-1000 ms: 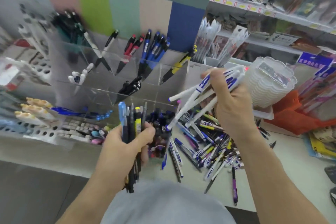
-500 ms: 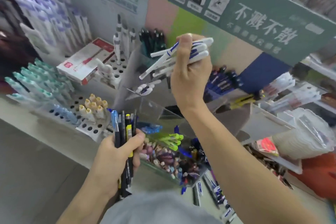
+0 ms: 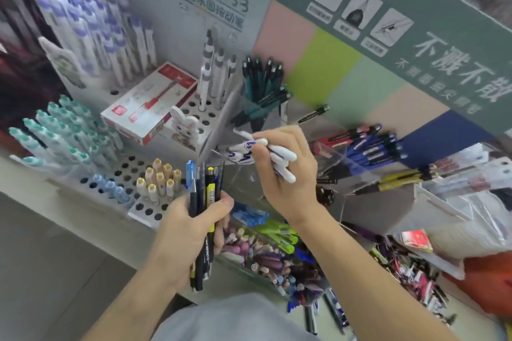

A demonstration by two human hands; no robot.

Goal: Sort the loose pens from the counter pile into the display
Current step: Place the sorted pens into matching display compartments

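Note:
My right hand (image 3: pixel 288 171) grips a bundle of white pens with blue print (image 3: pixel 279 158), their tips pointing left into a clear acrylic compartment (image 3: pixel 235 174) of the display, where similar white pens (image 3: pixel 238 152) lie. My left hand (image 3: pixel 191 227) holds a bunch of dark pens (image 3: pixel 203 202) upright, among them a blue one and a black-and-yellow one. The loose pen pile (image 3: pixel 401 263) lies on the counter at the lower right, partly hidden behind my right forearm.
Other compartments hold dark green pens (image 3: pixel 263 83), blue and red pens (image 3: pixel 368 144) and yellow-black pens (image 3: pixel 401 177). A white perforated rack (image 3: pixel 130 171) with capped pens stands left, a red-and-white box (image 3: pixel 149 102) on it. A bin of small colourful items (image 3: pixel 266 255) sits below.
My right hand has come down from in front of the green sign to the acrylic compartment with the white pens. The view has swung left, away from the pile. My left hand keeps its bunch.

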